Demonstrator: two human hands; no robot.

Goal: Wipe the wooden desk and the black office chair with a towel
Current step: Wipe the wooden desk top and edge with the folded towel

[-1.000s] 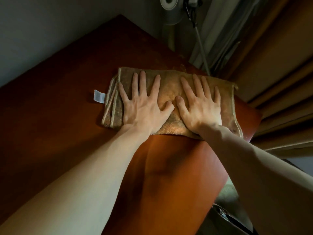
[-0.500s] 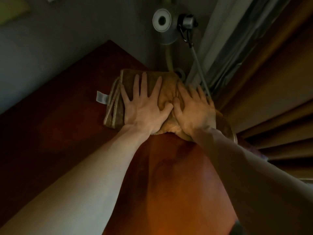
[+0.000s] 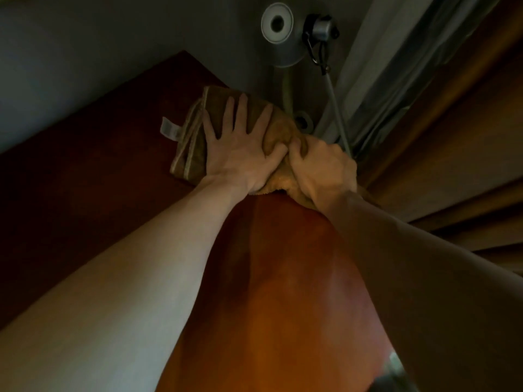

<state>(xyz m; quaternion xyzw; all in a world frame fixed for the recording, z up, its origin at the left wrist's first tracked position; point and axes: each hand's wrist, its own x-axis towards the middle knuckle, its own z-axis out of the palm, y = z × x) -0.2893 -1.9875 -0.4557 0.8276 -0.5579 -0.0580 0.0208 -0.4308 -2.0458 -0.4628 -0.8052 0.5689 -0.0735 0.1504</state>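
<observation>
Towel [image 3: 278,131] folded at far corner of desk [image 3: 283,278], bunched up on right side. Pressed flat under left hand [image 3: 240,154], fingers straight and spread. Gripped at bunched part by right hand [image 3: 322,168], fingers curled in. White tag [image 3: 169,129] sticking out at left edge. Lamp [image 3: 278,32] just behind corner, curtain [image 3: 452,137] to right.
</observation>
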